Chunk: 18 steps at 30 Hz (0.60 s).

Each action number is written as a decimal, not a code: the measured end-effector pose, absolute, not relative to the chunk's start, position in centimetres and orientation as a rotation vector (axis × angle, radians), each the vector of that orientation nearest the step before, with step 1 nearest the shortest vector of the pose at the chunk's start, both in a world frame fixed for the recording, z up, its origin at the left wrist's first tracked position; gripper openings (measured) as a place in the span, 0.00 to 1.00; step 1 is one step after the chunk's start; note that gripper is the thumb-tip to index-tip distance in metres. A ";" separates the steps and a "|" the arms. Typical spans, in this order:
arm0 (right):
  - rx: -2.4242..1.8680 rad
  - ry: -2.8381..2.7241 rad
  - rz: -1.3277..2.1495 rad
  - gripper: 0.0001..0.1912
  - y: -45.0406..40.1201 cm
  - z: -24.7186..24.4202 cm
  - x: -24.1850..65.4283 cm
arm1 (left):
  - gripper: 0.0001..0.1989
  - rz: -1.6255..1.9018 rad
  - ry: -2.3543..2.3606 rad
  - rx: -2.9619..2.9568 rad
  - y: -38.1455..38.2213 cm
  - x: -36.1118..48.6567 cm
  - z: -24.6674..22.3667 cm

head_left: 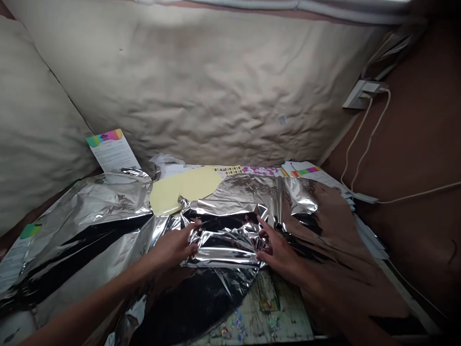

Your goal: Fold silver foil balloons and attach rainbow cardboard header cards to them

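Crinkled silver foil sheeting (226, 240) is lying bunched between the hands, its long axis running crosswise across the view. The person's left hand (171, 247) is curling its fingers into the raised fold, apparently gripping it, while the right hand (281, 254) is pressing against the foil with fingers spread, not clearly gripping. A pale yellow rounded sheet (183, 190) is lying just beyond the foil, nearer the left hand.

one left hand (171, 249) and one right hand (279, 254), both on one crumpled silver foil sheet (226, 240); one pale yellow sheet (182, 190) beyond the left hand; one leaflet (112, 151) farther left; one white cable (363, 139) right of the right hand.
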State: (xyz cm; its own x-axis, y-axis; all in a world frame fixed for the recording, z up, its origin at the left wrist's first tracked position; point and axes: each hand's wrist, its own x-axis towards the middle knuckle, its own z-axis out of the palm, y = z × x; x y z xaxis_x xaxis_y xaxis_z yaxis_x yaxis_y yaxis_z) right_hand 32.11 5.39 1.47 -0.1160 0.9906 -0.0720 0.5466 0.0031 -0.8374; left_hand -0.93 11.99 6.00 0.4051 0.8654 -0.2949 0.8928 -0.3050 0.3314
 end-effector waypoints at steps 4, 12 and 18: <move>-1.610 -1.823 0.955 0.46 3.4 1.7 31.9 | 0.37 0.080 1.383 2.611 10.4 0.8 6.9; -1.549 -2.154 0.437 0.36 1.3 2.5 32.1 | 0.37 -0.124 0.928 2.705 11.6 4.1 2.9; -1.070 -2.663 -0.039 0.27 -0.9 1.9 34.0 | 0.38 -0.128 0.920 2.713 9.1 2.6 1.7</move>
